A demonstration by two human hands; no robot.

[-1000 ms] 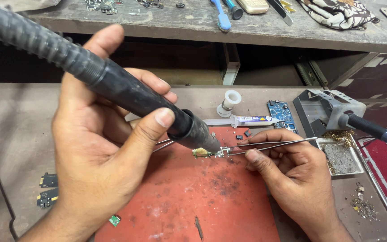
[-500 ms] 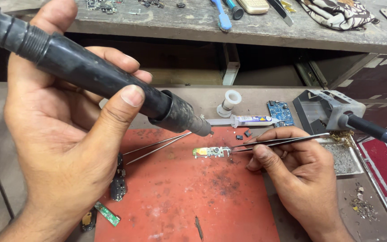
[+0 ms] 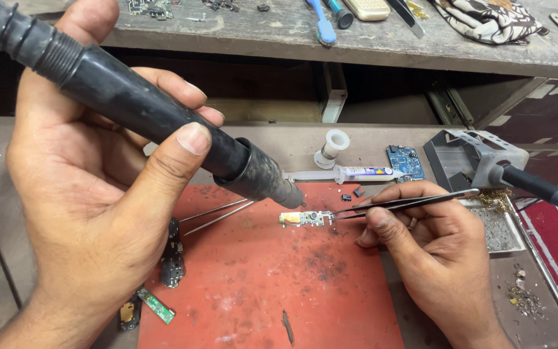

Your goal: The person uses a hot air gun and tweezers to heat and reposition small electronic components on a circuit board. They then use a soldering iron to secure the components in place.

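Hot-air rework on a small circuit strip

The left hand (image 3: 92,213), fingers wrapped shut round the black hot-air handpiece (image 3: 163,126), aims the nozzle just above the small circuit strip (image 3: 305,218) on the red mat (image 3: 259,291). The right hand (image 3: 434,252) pinches tweezers (image 3: 402,203) closed, tips touching the strip's end. Heating looks under way; no part lifted yet. Beyond, a syringe (image 3: 350,173) lies on the surface.

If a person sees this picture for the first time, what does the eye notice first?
The big black hot-air tool in the left hand fills the upper left, its nozzle aimed at a tiny circuit board on the red mat. The right hand steadies that board with tweezers.
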